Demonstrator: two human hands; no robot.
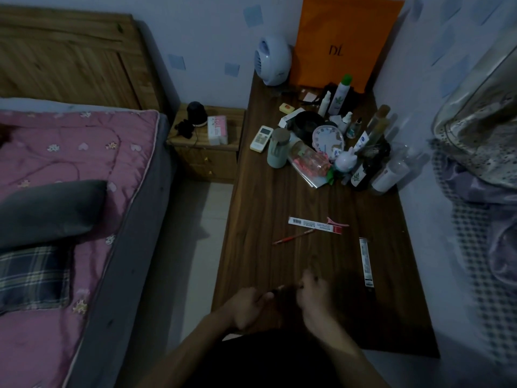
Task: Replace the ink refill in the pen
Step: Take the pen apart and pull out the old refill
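left hand (249,305) grips dark pen (279,289), 6 o'clock on tabletop (251,205) | right hand (316,296) pinches its other end (dim light) | step: likely unscrewing barrel | next: needs red refill (293,238), 12 o'clock of hands

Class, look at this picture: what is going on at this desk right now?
A person is at a wooden desk in dim light. The left hand and right hand meet near its front edge, fingers curled round a dark slender thing, probably the pen; it is too dim to be sure. A thin red stick, perhaps a refill, lies untouched farther back, near one barcoded packet; a second packet lies to the right.
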